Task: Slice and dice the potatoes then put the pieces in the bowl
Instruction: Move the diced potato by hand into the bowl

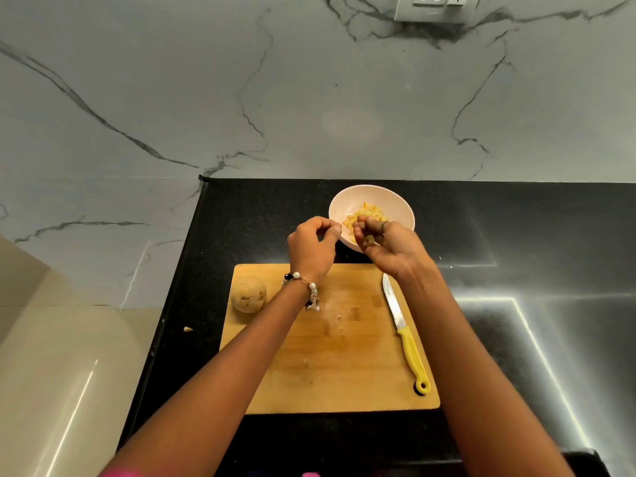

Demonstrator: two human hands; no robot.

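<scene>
- Head view, beyond the cutting board [330, 356]: both hands at the bowl [371, 201], likely dropping dice [364, 215].
- Left hand [311, 244] curled, grasp unclear; right hand [385, 244] curled, contents unclear.
- Whole potato [248, 293] waits on board's left edge; knife [404, 333] parked on its right.

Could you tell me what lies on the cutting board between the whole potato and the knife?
In the head view, the left forearm crosses above that stretch; beneath it the cutting board between potato and knife holds only tiny scraps.

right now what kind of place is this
Most likely a home kitchen: a black stone counter against a marble-look wall, with a wooden cutting board, a yellow-handled knife, a whole potato and a bowl of diced pieces.
</scene>
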